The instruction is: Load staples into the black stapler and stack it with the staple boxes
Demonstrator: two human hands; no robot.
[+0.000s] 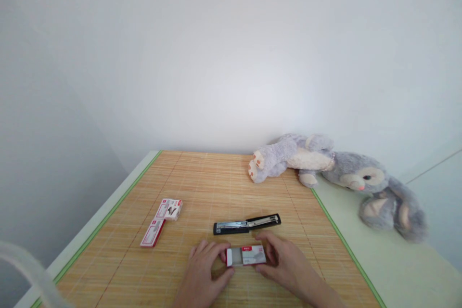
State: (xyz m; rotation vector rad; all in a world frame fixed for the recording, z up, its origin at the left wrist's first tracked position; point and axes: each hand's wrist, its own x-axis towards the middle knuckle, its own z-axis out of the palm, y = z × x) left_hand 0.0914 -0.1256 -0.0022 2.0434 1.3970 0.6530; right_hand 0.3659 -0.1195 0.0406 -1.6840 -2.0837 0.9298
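Note:
Between both hands a small red-and-white staple box (253,254) lies low over the mat, its inner tray slid part way out to the left. Thumb and fingers of my left hand (206,269) pinch the tray's left end. My right hand (283,260) grips the printed sleeve at its right end. Greyish contents show in the pulled-out part of the tray; I cannot make out single staples. Just beyond the box rests a black stapler (247,224), folded wide open, its metal channel facing up.
More small red-and-white boxes (153,232) lie at the left on the bamboo mat (202,178). A grey plush rabbit (310,159) sprawls along the back right, over mat and pale tabletop (404,269). A blurred whitish curved thing (27,269) juts in at the lower left. A white wall stands behind.

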